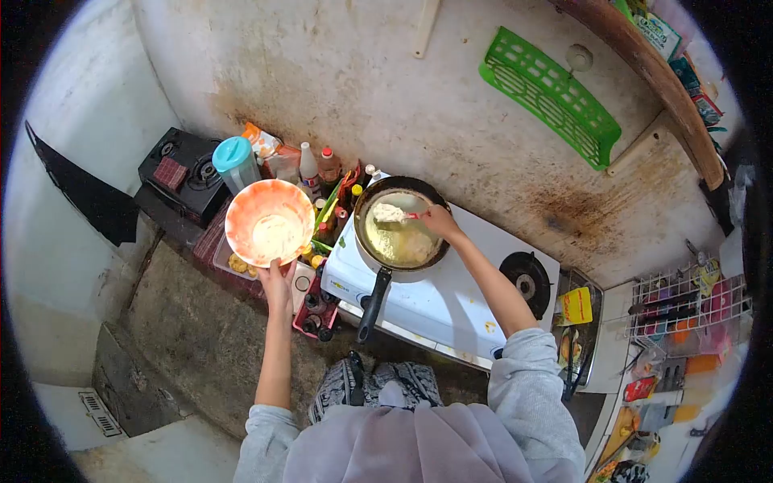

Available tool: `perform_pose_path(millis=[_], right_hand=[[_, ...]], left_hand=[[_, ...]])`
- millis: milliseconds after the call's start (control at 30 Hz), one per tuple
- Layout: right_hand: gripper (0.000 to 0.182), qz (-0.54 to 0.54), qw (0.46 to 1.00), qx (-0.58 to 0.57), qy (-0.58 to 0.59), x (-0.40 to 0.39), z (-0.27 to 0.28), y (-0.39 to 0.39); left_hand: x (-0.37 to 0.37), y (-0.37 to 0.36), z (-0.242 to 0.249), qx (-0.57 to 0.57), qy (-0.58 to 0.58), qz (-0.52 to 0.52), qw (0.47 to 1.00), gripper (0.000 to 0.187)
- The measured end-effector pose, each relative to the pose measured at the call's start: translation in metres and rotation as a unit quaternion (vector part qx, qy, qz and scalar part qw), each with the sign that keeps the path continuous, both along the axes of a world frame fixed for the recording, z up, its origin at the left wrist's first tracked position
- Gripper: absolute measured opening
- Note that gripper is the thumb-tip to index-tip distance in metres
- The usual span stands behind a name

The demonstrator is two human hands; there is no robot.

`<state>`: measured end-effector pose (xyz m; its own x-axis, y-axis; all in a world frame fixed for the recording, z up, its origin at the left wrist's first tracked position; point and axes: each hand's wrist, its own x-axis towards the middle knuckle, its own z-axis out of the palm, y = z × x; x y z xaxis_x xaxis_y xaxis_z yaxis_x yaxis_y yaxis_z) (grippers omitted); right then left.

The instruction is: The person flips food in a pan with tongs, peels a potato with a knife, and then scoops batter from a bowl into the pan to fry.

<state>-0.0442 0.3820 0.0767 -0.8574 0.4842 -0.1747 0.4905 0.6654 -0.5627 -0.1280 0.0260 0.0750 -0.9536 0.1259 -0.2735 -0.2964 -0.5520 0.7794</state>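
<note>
My left hand (276, 278) grips the lower rim of an orange and white bowl (241, 211), which is tilted and has pale batter (276, 233) inside. My right hand (440, 223) is closed around the red handle of a spoon (413, 216). A lump of white batter (389, 212) sits at the spoon's end, over the pan. The dark frying pan (440, 256) stands on the left side of the white stove (475, 298) and holds yellowish oil with a pale piece (417, 246) in it. The pan's black handle (374, 306) points toward me.
Bottles (308, 165) and a jug with a turquoise lid (233, 153) stand behind the bowl. A black stove (181, 173) is at the far left. A second burner (525, 285) lies right of my forearm. A wire rack (684, 306) holds utensils at the right.
</note>
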Motion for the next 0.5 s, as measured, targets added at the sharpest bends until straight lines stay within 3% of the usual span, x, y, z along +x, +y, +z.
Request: perform_pose_path(millis=[233, 400, 500], right_hand=[[0.024, 0.002, 0.993, 0.119, 0.010, -0.002, 0.015, -0.039], [0.025, -0.011, 0.975, 0.220, 0.015, -0.003, 0.019, -0.053], [0.022, 0.054, 0.960, 0.275, 0.016, 0.001, 0.027, -0.058]], left_hand=[[0.024, -0.024, -0.001, 0.024, 0.001, 0.042, 0.999, 0.062], [0.029, -0.026, -0.002, 0.012, -0.008, 0.054, 0.998, 0.056], [0.029, -0.028, -0.006, 0.018, -0.008, 0.049, 0.999, 0.059]])
